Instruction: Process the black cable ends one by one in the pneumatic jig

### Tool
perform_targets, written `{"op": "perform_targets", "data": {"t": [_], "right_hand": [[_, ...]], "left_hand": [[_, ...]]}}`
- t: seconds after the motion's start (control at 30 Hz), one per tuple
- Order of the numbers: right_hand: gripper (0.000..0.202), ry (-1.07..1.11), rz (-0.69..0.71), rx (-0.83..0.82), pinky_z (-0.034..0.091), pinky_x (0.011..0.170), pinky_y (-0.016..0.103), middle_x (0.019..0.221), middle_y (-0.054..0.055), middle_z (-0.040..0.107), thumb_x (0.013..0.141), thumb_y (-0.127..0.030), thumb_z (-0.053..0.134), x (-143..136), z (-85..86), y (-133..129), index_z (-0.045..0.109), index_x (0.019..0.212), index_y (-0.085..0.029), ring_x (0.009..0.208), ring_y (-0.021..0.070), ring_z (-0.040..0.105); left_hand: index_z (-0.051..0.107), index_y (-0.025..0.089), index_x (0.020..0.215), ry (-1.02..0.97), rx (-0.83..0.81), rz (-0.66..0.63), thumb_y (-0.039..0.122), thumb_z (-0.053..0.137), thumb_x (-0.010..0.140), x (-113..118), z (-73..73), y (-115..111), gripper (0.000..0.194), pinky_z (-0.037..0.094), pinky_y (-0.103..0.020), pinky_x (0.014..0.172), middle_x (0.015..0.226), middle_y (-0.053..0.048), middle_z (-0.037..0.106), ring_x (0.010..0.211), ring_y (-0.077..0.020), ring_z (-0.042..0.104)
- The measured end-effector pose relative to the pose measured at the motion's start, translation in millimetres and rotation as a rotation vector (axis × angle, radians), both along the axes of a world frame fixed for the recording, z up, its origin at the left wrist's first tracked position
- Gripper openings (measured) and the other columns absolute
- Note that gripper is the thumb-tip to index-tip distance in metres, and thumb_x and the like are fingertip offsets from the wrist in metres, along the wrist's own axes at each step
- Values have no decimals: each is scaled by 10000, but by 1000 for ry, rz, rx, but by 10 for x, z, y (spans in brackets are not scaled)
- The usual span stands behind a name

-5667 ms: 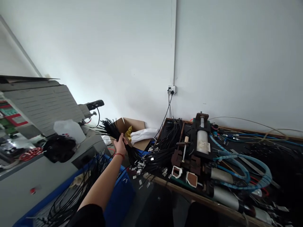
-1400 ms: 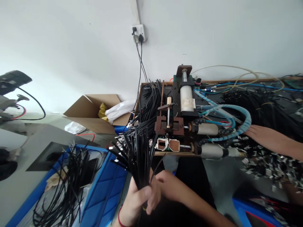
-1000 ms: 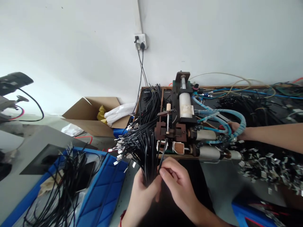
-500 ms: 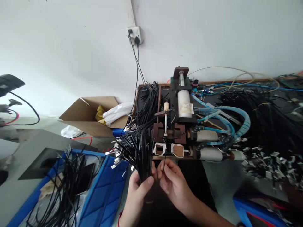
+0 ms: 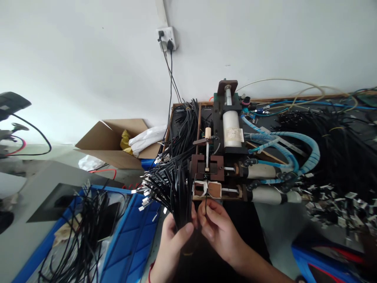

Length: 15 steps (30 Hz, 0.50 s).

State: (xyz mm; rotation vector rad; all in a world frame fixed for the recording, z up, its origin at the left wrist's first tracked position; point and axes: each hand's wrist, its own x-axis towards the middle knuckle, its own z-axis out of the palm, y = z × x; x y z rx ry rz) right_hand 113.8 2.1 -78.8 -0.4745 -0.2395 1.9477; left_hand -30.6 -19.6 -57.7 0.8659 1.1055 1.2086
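A thick bundle of black cables (image 5: 179, 196) with silvery connectors fans out of my left hand (image 5: 177, 236), whose fingers are wrapped round it. Just right of it, my right hand (image 5: 216, 224) pinches one thin black cable (image 5: 206, 196). That cable runs up between the white-edged clamp pads (image 5: 213, 190) at the front of a pneumatic machine (image 5: 232, 133). The pads are together on the cable. Above them, the brown jaws (image 5: 207, 167) also sit close together, beneath a thin metal rod. The cable's upper tip is hard to make out.
More black cables (image 5: 188, 129) lie in a tray behind the bundle. A large heap of cables (image 5: 338, 153) covers the bench at right. A blue bin (image 5: 126, 232) with cables is at lower left, a cardboard box (image 5: 103, 155) behind it. Blue hoses (image 5: 310, 153) curve beside the machine.
The clamp pads and the brown jaws have slid leftward and closed, baring their piston rods. My hands stay almost in place, with the right still pinching the cable. The view has shifted slightly.
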Motion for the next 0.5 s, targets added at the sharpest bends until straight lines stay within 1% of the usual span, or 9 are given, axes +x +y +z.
{"op": "perform_targets", "data": {"t": [0.1,0.23,0.33,0.4,0.47,0.5], "right_hand": [[283,-9,-15,28,232,427,187,647,1,686,901,-387,851,-6,13,5,734,792,-153,409,37,355],[360,-73,-34,55,261,416,196,640,2,668,936,-453,804,-16,12,21,714,756,-155,412,52,410],[329,-137,-30,27,275,413,205,667,-26,653,896,-440,854,3,48,18,677,786,-185,420,61,426],[347,-201,-40,20,262,416,209,692,-35,649,871,-449,875,21,85,-1,646,792,-199,429,62,416],[380,-304,-32,36,247,430,214,698,-40,627,862,-476,868,29,99,-31,622,773,-199,448,61,399],[392,-373,-6,51,244,441,218,670,-51,590,872,-495,845,27,89,-44,614,759,-199,457,64,383]], "left_hand": [[753,189,929,-25,36,2,519,842,842,22,28,13,353,544,-338,764,873,-62,727,812,-236,652],[733,184,900,-130,128,-21,526,786,900,76,79,22,346,525,-322,711,813,-41,671,740,-198,613],[708,196,912,-265,200,-94,490,749,950,108,68,-18,299,505,-301,648,722,-6,636,628,-159,586],[692,220,978,-354,262,-153,462,700,993,113,32,-75,243,479,-278,588,622,37,589,513,-128,549],[667,244,1014,-409,313,-223,488,645,1018,103,-12,-148,245,437,-253,519,525,69,521,432,-117,508],[656,246,1002,-411,312,-266,521,626,1020,93,-32,-186,277,414,-245,493,495,71,505,415,-119,497]]}}
